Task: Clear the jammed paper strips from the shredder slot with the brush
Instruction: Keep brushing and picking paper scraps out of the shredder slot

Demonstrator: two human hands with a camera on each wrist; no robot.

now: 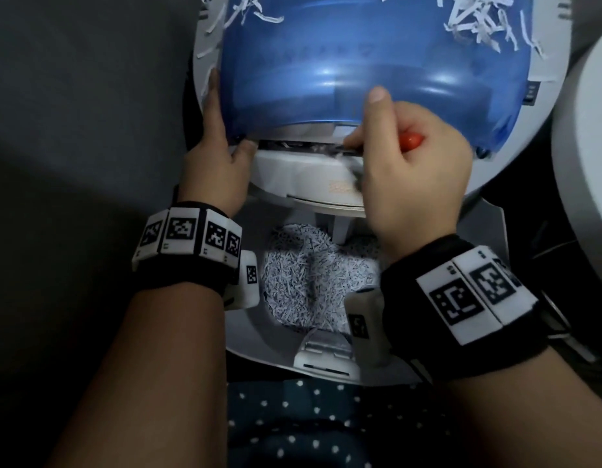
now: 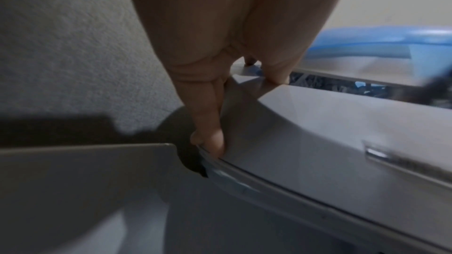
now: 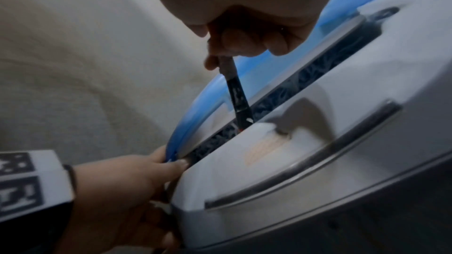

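A white shredder head (image 1: 292, 170) with a translucent blue cover (image 1: 326, 79) lies tilted over its bin. Its slot (image 1: 292, 145) (image 3: 281, 98) is packed with dark paper strips. My right hand (image 1: 411, 163) grips a thin brush with a red handle end (image 1: 412, 141); the dark brush shaft (image 3: 236, 96) reaches down into the slot near its middle. My left hand (image 1: 218, 153) holds the shredder's left edge, thumb at the slot's left end, fingers (image 2: 210, 138) curled round the rim. Loose white strips (image 1: 478, 25) cling to the blue cover.
The white bin (image 1: 488, 238) below holds a heap of shredded paper (image 1: 309, 282). A grey fabric surface (image 1: 73, 96) lies to the left. Something white and round (image 1: 590, 163) stands at the right. Dotted dark fabric (image 1: 309, 427) is at the bottom.
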